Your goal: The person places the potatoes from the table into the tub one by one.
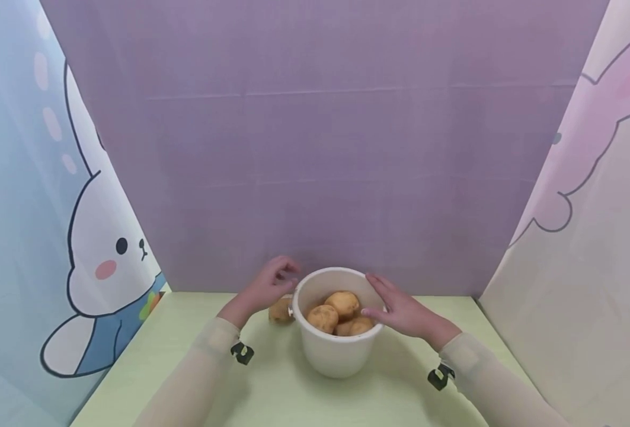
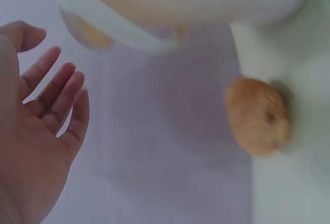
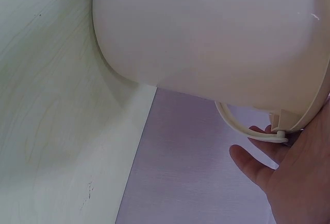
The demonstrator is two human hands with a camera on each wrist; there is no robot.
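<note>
A white bucket (image 1: 336, 359) stands upright on the table with several potatoes (image 1: 342, 304) inside. My left hand (image 1: 272, 281) hovers by the left rim, fingers loosely bent and holding nothing. Below it, another potato (image 1: 280, 311) lies on the table just outside the bucket; the left wrist view shows this potato (image 2: 258, 116) well apart from the hand (image 2: 41, 121). At the right rim, my right hand (image 1: 400, 305) rests with extended fingers and thumb. The right wrist view has that hand (image 3: 304, 167) beside the bucket's handle (image 3: 242, 126); some fingertips are hidden.
The pale green table (image 1: 272, 385) meets a purple backdrop (image 1: 336, 178) close behind the bucket. Printed cloth walls stand on both sides, a blue one (image 1: 10, 237) at left and a pale one (image 1: 603, 284) at right.
</note>
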